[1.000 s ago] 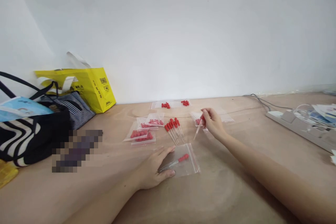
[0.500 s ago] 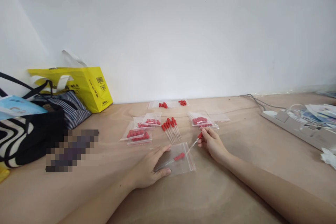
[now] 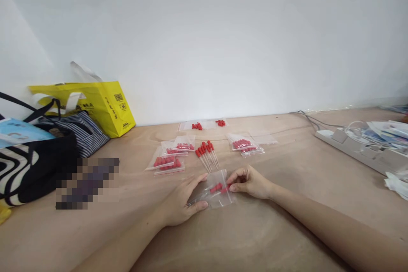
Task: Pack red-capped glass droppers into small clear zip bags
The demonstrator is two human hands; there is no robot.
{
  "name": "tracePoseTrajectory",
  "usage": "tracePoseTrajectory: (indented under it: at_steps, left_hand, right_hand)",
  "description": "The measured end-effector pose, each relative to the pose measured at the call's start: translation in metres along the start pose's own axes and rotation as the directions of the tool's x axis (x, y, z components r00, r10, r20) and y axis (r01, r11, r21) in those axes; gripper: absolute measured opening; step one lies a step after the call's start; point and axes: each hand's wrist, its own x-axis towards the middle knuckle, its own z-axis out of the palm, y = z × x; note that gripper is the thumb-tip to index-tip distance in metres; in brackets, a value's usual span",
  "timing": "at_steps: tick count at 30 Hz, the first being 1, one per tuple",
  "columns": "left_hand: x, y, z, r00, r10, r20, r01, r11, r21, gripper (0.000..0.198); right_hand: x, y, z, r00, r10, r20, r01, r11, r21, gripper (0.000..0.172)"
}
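My left hand [image 3: 185, 199] holds a clear zip-lock bag [image 3: 210, 199] by its closed end, with the thumb and fingers at its two edges. Inside the bag lies a dropper with a red rubber bulb [image 3: 216, 188]. At the bag's mouth my right hand [image 3: 250, 183] pinches the red bulb of a second dropper [image 3: 225, 190], whose tube is inside the bag. Just beyond, several loose droppers [image 3: 205, 153] lie fanned out with their red bulbs pointing away from me.
Filled zip-lock bags [image 3: 168, 161] overlap at the left, and more filled bags [image 3: 244, 143] lie at the right. Near the wall is a clear pack [image 3: 208, 125] with red bulbs. A yellow bag [image 3: 119, 110] and a black bag [image 3: 63, 157] stand left; a power strip [image 3: 350, 148] lies right.
My right hand has moved left and toward me, sliding the dropper into the zip-lock bag up to its bulb. My left hand has stayed on the bag.
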Motion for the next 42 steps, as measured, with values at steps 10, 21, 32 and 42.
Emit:
tracePoseTrajectory:
  at_steps: [10,21,32,42]
  left_hand:
    - [0.000,-0.001,0.001,1.000,0.016,-0.014,-0.016,1.000,0.000,0.056]
    - [0.000,-0.004,0.000,1.000,0.011,-0.029,-0.011,1.000,0.000,0.054]
    - [-0.001,-0.001,-0.003,1.000,0.003,-0.031,-0.002,0.999,0.032,0.058]
    - [-0.001,-0.009,-0.002,0.999,0.019,-0.030,-0.018,0.999,0.046,0.063]
  right_hand:
    - [0.010,0.000,0.013,0.988,-0.106,-0.109,0.093,0.989,-0.117,0.016]
    - [0.068,-0.022,-0.017,0.946,-0.032,-0.324,-0.098,0.922,-0.375,0.008]
    - [0.157,-0.023,0.009,0.825,0.055,-0.562,-0.308,0.878,-0.367,0.016]
    - [0.087,-0.024,-0.030,0.733,-0.192,-0.652,0.073,0.976,-0.206,0.029]
